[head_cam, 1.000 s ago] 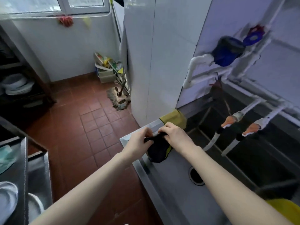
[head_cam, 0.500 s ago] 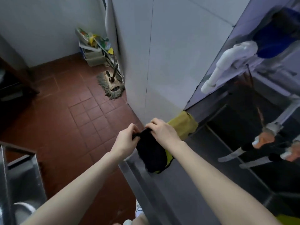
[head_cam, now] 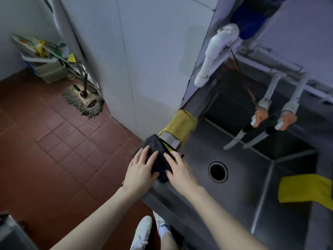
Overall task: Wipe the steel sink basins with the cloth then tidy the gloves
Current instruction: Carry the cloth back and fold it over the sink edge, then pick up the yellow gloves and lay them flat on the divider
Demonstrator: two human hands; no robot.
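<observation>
Red-brown floor tiles (head_cam: 59, 145) ran up to a white tiled wall (head_cam: 158, 60), and a steel sink (head_cam: 239, 192) stood in the corner against it. A mop head (head_cam: 84, 101) lay on the floor by the wall, near a stack of plastic bins (head_cam: 48, 69). White pipes (head_cam: 212, 55) came down the wall, and two taps with orange handles (head_cam: 261, 118) hung over the farther basin.

A dark glove (head_cam: 158, 156), black with a thin yellow edge showing, lay folded over the sink's left rim, at its far end. The left hand (head_cam: 142, 170) rested flat on the glove's near left part, fingers spread and pressing down rather than gripping. The right hand (head_cam: 180, 170) lay flat on its right side in the same manner, fingers extended, palm against the fabric and the rim. Neither hand was closed around anything.

Just beyond the glove, a yellow cloth (head_cam: 180, 127) was draped over the rim's far corner where it met the wall. The near basin showed its round drain hole (head_cam: 218, 171), bare of any cover. Another yellow cloth (head_cam: 306, 190) hung over the divider on the right. White shoes (head_cam: 144, 230) showed on the floor below the arms.
</observation>
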